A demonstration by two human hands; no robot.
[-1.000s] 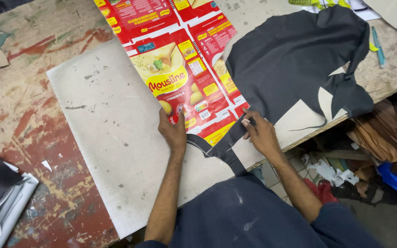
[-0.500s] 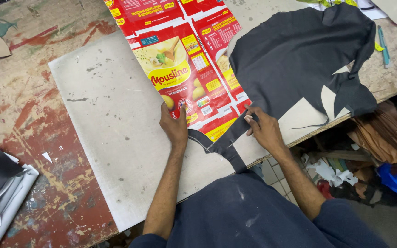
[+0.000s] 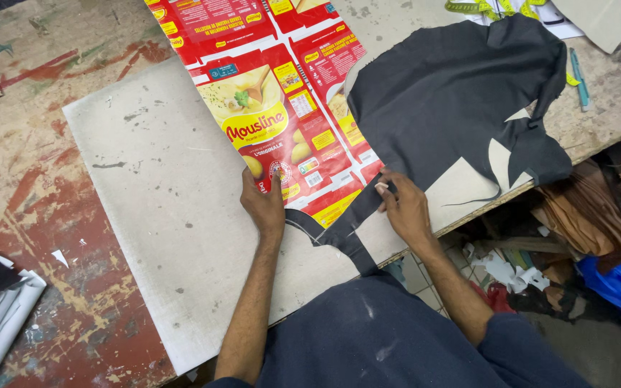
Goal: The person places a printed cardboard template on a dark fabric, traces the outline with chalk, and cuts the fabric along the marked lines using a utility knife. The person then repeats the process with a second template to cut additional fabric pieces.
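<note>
My left hand (image 3: 264,205) pressed flat on flattened red-and-yellow printed carton sheet (image 3: 274,108); my right hand (image 3: 404,208) pinching dark grey fabric piece (image 3: 454,93), overlapping sheet's right edge, on grey board (image 3: 152,208) atop counter (image 3: 30,144).

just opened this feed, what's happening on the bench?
A person works at a paint-stained workbench. Their left hand presses on the lower edge of a flattened red and yellow printed food carton, which lies on a grey board. Their right hand pinches the edge of a dark grey cut fabric piece where it narrows into a strip running toward their body. A yellow measuring tape and a teal pen lie further back.
</note>
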